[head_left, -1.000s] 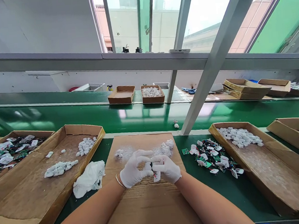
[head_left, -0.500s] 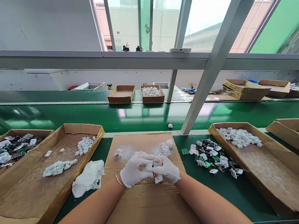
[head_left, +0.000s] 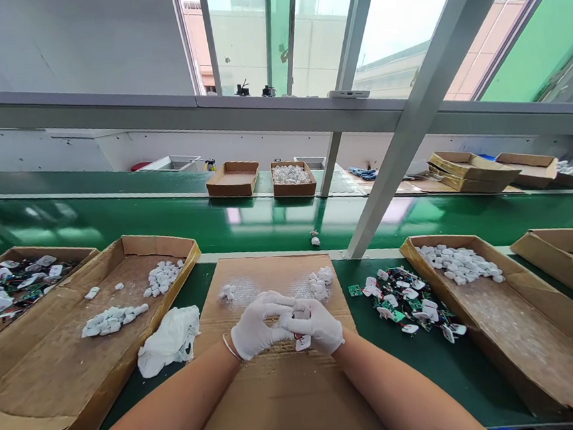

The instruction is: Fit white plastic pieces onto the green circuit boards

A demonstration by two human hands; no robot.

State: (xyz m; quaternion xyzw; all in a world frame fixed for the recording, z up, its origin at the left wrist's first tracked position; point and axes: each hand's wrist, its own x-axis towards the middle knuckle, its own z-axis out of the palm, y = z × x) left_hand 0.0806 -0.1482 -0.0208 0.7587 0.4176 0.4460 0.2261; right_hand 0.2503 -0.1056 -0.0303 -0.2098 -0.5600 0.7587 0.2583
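Note:
My left hand (head_left: 258,324), in a white glove, is closed with its fingertips against my right hand, also gloved. Between them they grip a small white part, mostly hidden by the fingers. My right hand (head_left: 320,324) has its fingers bent over it. A white piece with thin wires (head_left: 302,342) hangs just below the right fingers. Both hands are above the cardboard sheet (head_left: 283,403). Toward its far edge lie a few white pieces (head_left: 227,292) on the left and a small heap of white pieces (head_left: 320,282) on the right.
A white cloth (head_left: 171,341) lies left of the sheet, beside a cardboard tray (head_left: 34,377) with white pieces. Wired circuit boards (head_left: 414,301) are piled at the right, by another tray (head_left: 537,327). Behind runs a green belt (head_left: 191,220), with a slanted metal post (head_left: 388,172) in front.
The right fingers have shifted slightly over the part between the hands, covering more of it. On the green belt, a small white item has moved left. The trays at the far left have shifted left.

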